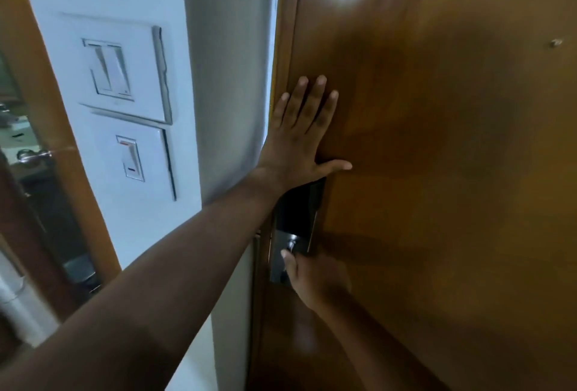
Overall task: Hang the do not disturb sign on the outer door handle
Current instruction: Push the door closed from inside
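A glossy brown wooden door (pixel 437 140) fills the right side of the head view. My left hand (pixel 301 134) lies flat on it near its left edge, fingers spread and pointing up. Below it sits a dark lock plate (pixel 299 212) with the inner handle. My right hand (pixel 315 278) is closed around that handle, which its fingers mostly hide; the thumb rests on the plate. A thin bright gap (pixel 276 31) shows along the door's left edge. No do not disturb sign is visible, and the outer handle is out of sight.
A white wall (pixel 224 78) stands left of the door, carrying two white switch plates (pixel 121 69) (pixel 134 159). At the far left a wooden frame (pixel 56 109) borders another room with a metal door handle (pixel 31 155).
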